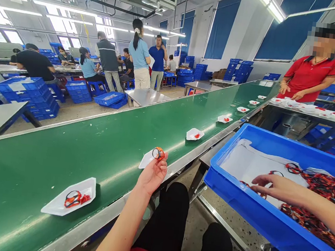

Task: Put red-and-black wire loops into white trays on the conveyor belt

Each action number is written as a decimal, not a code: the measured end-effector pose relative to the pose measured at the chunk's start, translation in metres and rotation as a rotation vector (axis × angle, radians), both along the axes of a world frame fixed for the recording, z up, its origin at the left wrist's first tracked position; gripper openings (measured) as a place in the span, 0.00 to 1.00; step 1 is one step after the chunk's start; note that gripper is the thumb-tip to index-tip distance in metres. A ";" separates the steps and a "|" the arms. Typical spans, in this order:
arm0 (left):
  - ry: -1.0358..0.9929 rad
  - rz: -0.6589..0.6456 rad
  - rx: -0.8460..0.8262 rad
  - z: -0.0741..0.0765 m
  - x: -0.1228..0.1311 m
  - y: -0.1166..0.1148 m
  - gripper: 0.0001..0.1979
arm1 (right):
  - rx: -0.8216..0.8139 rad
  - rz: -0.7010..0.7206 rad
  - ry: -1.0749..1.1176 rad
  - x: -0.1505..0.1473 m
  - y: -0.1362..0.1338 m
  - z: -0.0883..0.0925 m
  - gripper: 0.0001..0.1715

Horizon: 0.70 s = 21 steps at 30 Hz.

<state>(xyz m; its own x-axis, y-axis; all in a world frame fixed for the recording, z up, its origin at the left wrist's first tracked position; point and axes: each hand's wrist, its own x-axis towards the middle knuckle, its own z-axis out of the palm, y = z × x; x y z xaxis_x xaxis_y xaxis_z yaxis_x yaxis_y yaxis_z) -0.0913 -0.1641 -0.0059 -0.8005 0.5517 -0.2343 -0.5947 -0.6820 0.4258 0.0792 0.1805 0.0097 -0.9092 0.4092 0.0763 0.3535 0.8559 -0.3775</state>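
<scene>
Item one: small round orange-and-black coiled loop (pixel 158 153), pinched upright and clenched in my left grip (pixel 151 174), just above a white plastic tray (pixel 145 160) on the green conveyor belt (pixel 58 169); its ring axis seems to run toward me, though detail is poor from here. Item two: right grip (pixel 278 189), released, fingers spread inside a blue plastic crate (pixel 242 210), beside tangled red-and-black cords (pixel 312 210).

The long belt (pixel 96 161) is green and smooth, with a soft shine. The rail (pixel 97 224) along its edge is shiny metal. The blue crate (pixel 245 208) is glossy plastic. The white sheet (pixel 251 164) inside looks thin and soft, and the white tray (pixel 89 187) looks smooth.
</scene>
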 end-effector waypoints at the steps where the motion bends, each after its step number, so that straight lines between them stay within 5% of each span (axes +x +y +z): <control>1: -0.014 -0.011 0.021 0.001 0.002 0.001 0.07 | -0.016 0.004 -0.048 0.000 -0.002 0.005 0.16; 7: -0.094 -0.089 0.120 0.005 0.011 0.004 0.09 | -0.096 0.018 0.003 0.000 -0.031 0.051 0.21; 11: -0.127 -0.117 0.166 0.005 0.015 0.004 0.10 | -0.116 0.115 0.033 -0.002 -0.069 0.064 0.18; 17: -0.132 -0.229 0.220 -0.002 0.043 0.016 0.10 | -0.295 0.287 0.290 -0.014 -0.166 0.047 0.14; 21: -0.008 -0.284 0.130 -0.012 0.070 0.030 0.10 | -0.456 0.256 0.399 -0.030 -0.211 0.022 0.14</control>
